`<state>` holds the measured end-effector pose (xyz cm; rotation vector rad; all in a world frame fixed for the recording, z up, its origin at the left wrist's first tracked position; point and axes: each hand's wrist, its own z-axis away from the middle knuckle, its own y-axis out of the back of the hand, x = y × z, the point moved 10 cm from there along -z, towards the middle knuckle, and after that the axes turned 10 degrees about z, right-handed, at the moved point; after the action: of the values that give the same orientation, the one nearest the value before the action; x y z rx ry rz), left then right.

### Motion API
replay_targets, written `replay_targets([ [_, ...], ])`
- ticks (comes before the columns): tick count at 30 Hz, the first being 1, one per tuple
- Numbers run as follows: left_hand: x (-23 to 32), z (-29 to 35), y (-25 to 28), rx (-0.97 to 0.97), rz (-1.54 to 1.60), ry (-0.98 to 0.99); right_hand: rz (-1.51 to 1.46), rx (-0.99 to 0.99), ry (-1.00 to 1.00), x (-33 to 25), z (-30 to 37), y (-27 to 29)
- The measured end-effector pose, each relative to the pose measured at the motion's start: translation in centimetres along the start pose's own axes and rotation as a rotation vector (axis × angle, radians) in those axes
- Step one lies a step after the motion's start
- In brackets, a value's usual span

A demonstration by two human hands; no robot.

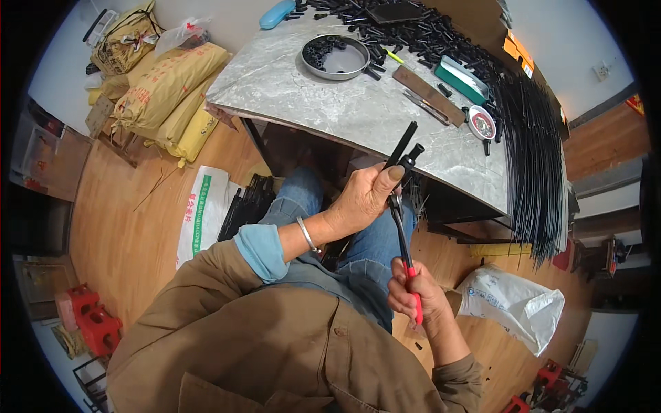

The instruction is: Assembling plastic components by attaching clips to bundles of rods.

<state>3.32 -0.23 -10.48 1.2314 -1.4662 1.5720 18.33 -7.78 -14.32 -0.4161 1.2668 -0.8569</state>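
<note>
Our left hand [363, 196] has its fingers clamped on a slim black rod [401, 142] and a thicker black stepped fitting [412, 155], thumb pressed on top. Our right hand [417, 292] has its fingers wrapped around the red handles of a pair of pliers [403, 241], whose dark nose reaches up beneath the left thumb. Whether the nose bites on the pieces, we cannot tell, as the left hand covers the contact.

To work this well, we should judge it best to pinch the pieces firmly near the pliers, line the nose up squarely, squeeze evenly, and leave our left fingertips outside the bite.

The rod and fitting stand out above our left fist, before the table's near edge and over our lap. Both look dark and smooth; the rod is straight and narrow, the fitting tubular with a wider collar.

Beyond, the grey marbled table [272, 86] bears a round metal tray [358, 63] with black pieces inside, and a heap of black bolt-like parts [441, 38].
</note>
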Motion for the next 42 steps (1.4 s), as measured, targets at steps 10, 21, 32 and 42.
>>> replay_targets([
  [10, 0.3, -0.1, 0.8, 0.029, -0.060, -0.095, 0.817, 0.526, -0.027, -3.0, 0.8, 1.5],
  [21, -0.7, 0.4, -0.5, -0.099, 0.116, 0.017, 0.326, 0.300, -0.204, -2.8, 1.5, -0.6],
  [32, -0.2, 0.0, 0.0, -0.033, 0.081, 0.007, -0.017, 0.304, -0.094, 1.5, -1.9, -3.1],
  [42, -0.7, 0.0, -0.9, -0.078, 0.122, 0.076, 0.586, 0.457, -0.380, -4.7, 2.1, -0.3],
])
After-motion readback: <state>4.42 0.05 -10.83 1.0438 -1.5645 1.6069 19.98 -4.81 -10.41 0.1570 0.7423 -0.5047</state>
